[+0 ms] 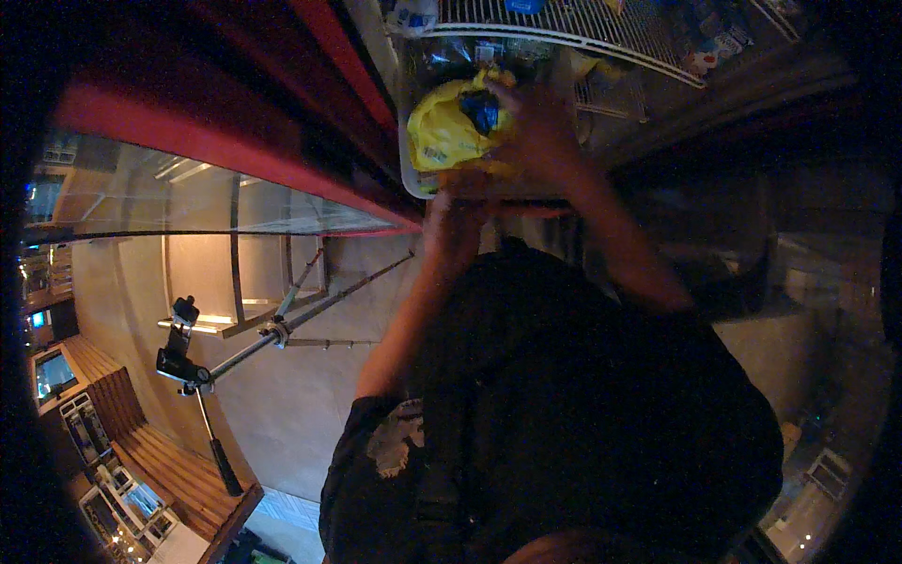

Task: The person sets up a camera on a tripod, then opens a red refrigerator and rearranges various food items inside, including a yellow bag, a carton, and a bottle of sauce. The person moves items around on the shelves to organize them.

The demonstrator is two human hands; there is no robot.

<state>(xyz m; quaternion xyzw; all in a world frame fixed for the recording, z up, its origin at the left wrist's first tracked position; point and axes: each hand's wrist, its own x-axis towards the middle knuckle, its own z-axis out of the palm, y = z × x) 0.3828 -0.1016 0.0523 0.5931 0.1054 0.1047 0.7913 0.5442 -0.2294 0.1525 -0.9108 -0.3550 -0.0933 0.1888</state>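
A yellow plastic bag (445, 130) with printing on it lies in or over a pale plastic bin (411, 185). Its mouth gapes, and a shiny dark-blue packet (480, 113) shows inside. My right hand (532, 123) grips the bag's right side near the opening, slightly blurred. Against the near edge of the bag is my left hand (465, 187); its fingers are dim and partly hidden, so I cannot tell whether they grip it. Behind the bag, the bin holds clear-wrapped items that are too dark to name.
Above the bin runs a white wire shelf (564, 32) carrying packages. A glass door (282, 204) with a red frame (232, 169) stands open at the left. Beyond it are a tripod (243, 356) bearing a device and a slatted wooden bench (183, 462).
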